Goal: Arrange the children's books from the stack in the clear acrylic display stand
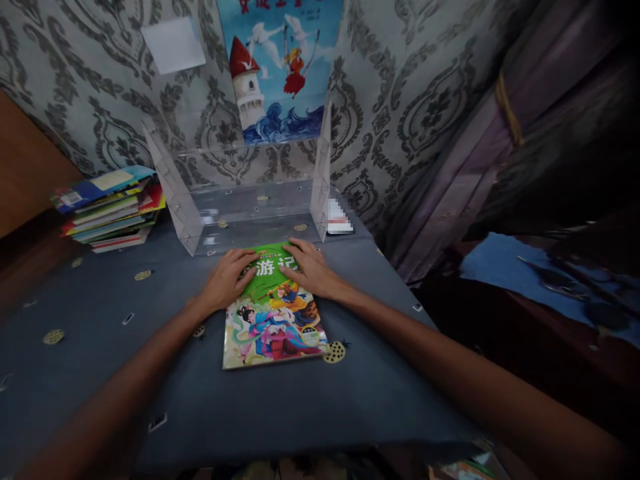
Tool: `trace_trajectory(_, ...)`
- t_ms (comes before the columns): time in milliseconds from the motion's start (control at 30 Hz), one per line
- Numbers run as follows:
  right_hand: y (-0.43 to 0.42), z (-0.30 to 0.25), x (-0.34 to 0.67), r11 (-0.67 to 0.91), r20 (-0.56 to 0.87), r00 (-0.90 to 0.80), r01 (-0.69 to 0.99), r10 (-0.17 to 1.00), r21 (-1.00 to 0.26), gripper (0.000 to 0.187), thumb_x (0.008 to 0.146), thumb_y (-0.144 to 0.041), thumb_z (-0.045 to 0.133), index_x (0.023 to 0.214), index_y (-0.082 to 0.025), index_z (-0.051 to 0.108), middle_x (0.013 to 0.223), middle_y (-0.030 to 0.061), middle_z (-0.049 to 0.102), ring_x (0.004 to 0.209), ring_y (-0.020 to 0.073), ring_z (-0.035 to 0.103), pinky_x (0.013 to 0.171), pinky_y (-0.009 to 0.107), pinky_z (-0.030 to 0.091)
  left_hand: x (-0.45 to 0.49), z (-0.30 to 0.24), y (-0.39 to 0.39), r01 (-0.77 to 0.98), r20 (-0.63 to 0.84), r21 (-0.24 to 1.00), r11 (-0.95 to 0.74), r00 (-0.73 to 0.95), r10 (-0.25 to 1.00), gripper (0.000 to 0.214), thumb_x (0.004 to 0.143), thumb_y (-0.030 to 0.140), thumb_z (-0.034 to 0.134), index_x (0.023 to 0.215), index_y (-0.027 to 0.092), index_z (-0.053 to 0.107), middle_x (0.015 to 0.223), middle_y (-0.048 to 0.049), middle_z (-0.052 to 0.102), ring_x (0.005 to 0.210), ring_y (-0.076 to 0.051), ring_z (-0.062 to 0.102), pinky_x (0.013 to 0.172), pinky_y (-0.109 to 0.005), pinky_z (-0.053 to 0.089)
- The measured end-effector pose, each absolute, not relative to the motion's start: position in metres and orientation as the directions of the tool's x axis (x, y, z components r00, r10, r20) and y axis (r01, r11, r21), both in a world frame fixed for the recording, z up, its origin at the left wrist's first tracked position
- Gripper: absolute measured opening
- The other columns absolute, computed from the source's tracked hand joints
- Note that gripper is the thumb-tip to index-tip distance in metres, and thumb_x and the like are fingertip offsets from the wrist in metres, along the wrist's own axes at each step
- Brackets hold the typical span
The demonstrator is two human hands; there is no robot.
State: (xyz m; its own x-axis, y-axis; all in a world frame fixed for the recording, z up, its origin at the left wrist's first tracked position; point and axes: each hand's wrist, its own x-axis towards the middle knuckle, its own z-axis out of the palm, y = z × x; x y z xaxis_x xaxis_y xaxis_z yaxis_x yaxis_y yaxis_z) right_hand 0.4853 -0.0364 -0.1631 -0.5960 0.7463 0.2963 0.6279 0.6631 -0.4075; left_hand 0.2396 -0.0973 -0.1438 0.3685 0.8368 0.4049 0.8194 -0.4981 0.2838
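Observation:
A thin picture book (275,327) with a green top and colourful cartoon figures lies face up on the dark cloth. My left hand (231,277) rests on its upper left edge, fingers stretched forward. On the upper right edge lies my right hand (313,270), its fingers spread over the cover. Just beyond the book stands a clear plastic rack (187,213) with several shelves. A blue picture book (280,73) with a red-roofed tower and white birds stands upright on its top shelf.
At the left is a leaning stack of books (115,207). Behind the rack's right side sits a white object (340,217), partly blurred out. A patterned cloth (165,373) covers the table, with its right edge beside a dark area. A purple curtain (460,173) hangs at the right.

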Motion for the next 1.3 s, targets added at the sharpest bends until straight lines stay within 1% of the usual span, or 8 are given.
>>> trace_trajectory(100,-0.031,-0.166,0.483,0.674,0.356,-0.573,0.636,0.738,-0.374,0.053,0.096,-0.046,0.055,0.139,-0.015,0.055,0.141,0.0167,0.053,0.127,0.0333,0.051,0.107,0.052,0.044,0.230,-0.146,-0.090,0.777,0.428,0.325,-0.539,0.388,0.816,0.035,0.100,0.030,0.042,0.119,0.018,0.068,0.123,-0.0113,0.069,0.113,-0.025,0.062,0.104,-0.048,0.047)
trace_trajectory(200,-0.029,-0.168,0.485,0.692,0.372,-0.583,0.624,0.722,-0.364,0.052,0.096,-0.045,0.054,0.139,-0.016,0.055,0.137,0.0162,0.055,0.124,0.0332,0.053,0.106,0.052,0.044,0.225,-0.147,-0.085,0.762,0.444,0.346,-0.547,0.381,0.811,0.034,0.099,0.028,0.041,0.117,0.019,0.069,0.121,-0.0101,0.071,0.112,-0.024,0.063,0.103,-0.047,0.048)
trace_trajectory(433,-0.034,-0.164,0.486,0.676,0.327,-0.592,0.631,0.737,-0.382,0.054,0.097,-0.043,0.046,0.140,-0.011,0.054,0.143,0.0189,0.051,0.131,0.0342,0.049,0.111,0.052,0.041,0.228,-0.146,-0.087,0.775,0.427,0.342,-0.531,0.375,0.823,0.036,0.100,0.029,0.040,0.118,0.019,0.069,0.122,-0.0108,0.071,0.111,-0.024,0.063,0.101,-0.046,0.048)
trace_trajectory(567,-0.037,-0.163,0.488,0.671,0.316,-0.593,0.626,0.740,-0.397,0.052,0.098,-0.043,0.044,0.141,-0.016,0.054,0.148,0.0161,0.050,0.136,0.0335,0.047,0.113,0.053,0.040,0.228,-0.145,-0.088,0.772,0.434,0.339,-0.538,0.379,0.817,0.036,0.100,0.030,0.040,0.118,0.018,0.069,0.122,-0.0112,0.071,0.111,-0.024,0.063,0.101,-0.046,0.048)
trace_trajectory(667,-0.038,-0.162,0.488,0.669,0.310,-0.594,0.627,0.742,-0.399,0.051,0.098,-0.043,0.044,0.141,-0.016,0.055,0.149,0.0153,0.050,0.137,0.0331,0.047,0.114,0.053,0.039,0.228,-0.144,-0.088,0.779,0.416,0.337,-0.528,0.380,0.826,0.036,0.100,0.029,0.040,0.119,0.019,0.069,0.122,-0.0104,0.070,0.111,-0.024,0.063,0.100,-0.046,0.048)
trace_trajectory(867,-0.040,-0.160,0.488,0.652,0.279,-0.591,0.655,0.757,-0.383,0.053,0.098,-0.039,0.046,0.140,-0.008,0.055,0.152,0.0187,0.047,0.139,0.0337,0.046,0.116,0.051,0.037,0.229,-0.142,-0.089,0.778,0.416,0.334,-0.532,0.384,0.824,0.035,0.100,0.027,0.041,0.118,0.017,0.068,0.122,-0.0120,0.070,0.111,-0.024,0.063,0.100,-0.046,0.048)
trace_trajectory(1067,-0.042,-0.162,0.489,0.647,0.296,-0.577,0.645,0.761,-0.406,0.050,0.099,-0.041,0.044,0.141,-0.016,0.055,0.155,0.0137,0.046,0.139,0.0331,0.047,0.114,0.056,0.039,0.228,-0.145,-0.089,0.781,0.417,0.334,-0.528,0.380,0.826,0.036,0.099,0.027,0.040,0.119,0.018,0.068,0.123,-0.0108,0.070,0.113,-0.024,0.062,0.102,-0.046,0.047)
trace_trajectory(1300,-0.043,-0.163,0.490,0.659,0.291,-0.593,0.639,0.751,-0.398,0.051,0.100,-0.041,0.041,0.142,-0.014,0.054,0.156,0.0160,0.044,0.140,0.0332,0.046,0.115,0.057,0.039,0.228,-0.145,-0.091,0.785,0.406,0.334,-0.522,0.380,0.831,0.037,0.099,0.027,0.040,0.120,0.018,0.068,0.124,-0.0110,0.069,0.115,-0.024,0.062,0.104,-0.047,0.046)
